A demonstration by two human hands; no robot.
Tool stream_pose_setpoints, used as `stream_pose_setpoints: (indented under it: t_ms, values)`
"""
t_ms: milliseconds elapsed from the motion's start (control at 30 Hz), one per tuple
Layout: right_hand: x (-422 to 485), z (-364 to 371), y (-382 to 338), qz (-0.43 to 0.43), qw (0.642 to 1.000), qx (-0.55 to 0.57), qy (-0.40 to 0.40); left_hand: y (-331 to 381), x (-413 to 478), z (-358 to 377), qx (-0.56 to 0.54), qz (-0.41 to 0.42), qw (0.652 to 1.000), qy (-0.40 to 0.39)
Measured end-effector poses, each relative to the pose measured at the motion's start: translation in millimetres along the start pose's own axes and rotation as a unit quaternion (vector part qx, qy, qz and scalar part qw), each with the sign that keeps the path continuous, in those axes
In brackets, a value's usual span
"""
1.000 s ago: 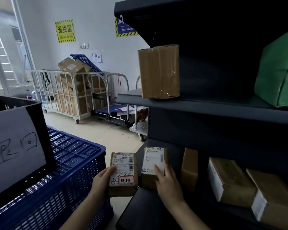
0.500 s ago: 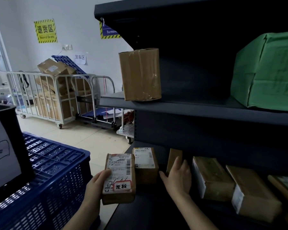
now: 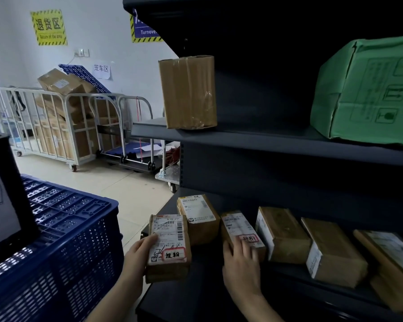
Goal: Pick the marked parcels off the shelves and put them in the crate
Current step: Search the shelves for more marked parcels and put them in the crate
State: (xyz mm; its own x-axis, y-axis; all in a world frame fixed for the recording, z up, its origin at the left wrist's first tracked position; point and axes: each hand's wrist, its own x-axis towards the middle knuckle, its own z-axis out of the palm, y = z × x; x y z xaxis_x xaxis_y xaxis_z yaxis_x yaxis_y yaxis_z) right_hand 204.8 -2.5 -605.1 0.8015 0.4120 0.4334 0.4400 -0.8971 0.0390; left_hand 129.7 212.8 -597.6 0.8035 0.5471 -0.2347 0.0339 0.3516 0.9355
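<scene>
Left hand (image 3: 139, 251) is gripping first parcel (image 3: 169, 242), thumb lying on the label face. This parcel is being held in the air at the front left corner of the lower shelf (image 3: 196, 289), with its red-boxed mark facing up. Crate (image 3: 75, 233) is standing just left of it, not touching.

Right hand (image 3: 241, 263) is clamping the near end of second parcel (image 3: 237, 225), fingers over its red-marked label, thumb against its left side. This parcel is lying on the shelf near the left end, between an unmarked parcel (image 3: 199, 219) and a brown box (image 3: 282, 231).
</scene>
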Motion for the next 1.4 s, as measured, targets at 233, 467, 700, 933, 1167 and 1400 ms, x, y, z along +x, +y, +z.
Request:
stream_pose_setpoints:
  t_ms: [233,467,700,933,1167,1400]
  values:
    - [9,-6,20,0.110,0.991,0.077,-0.007,-9,-9,0,0.036,-0.017,0.999,-0.004]
    - [25,-9,36,0.215,0.956,0.146,-0.136,-11,-14,3,0.048,-0.029,0.998,-0.028]
    - [10,-11,24,0.236,0.948,0.179,-0.116,-12,-10,3,0.046,-0.025,0.998,-0.031]
    - [53,-18,44,0.307,0.888,0.292,-0.179,-12,-11,9,0.046,-0.021,0.998,-0.031]
    - [39,1,45,0.331,0.796,0.462,-0.210,-13,-10,9,0.046,-0.017,0.999,-0.022]
    - [28,0,31,0.337,0.790,0.492,-0.141,-15,-7,11,0.051,-0.008,0.998,-0.022]
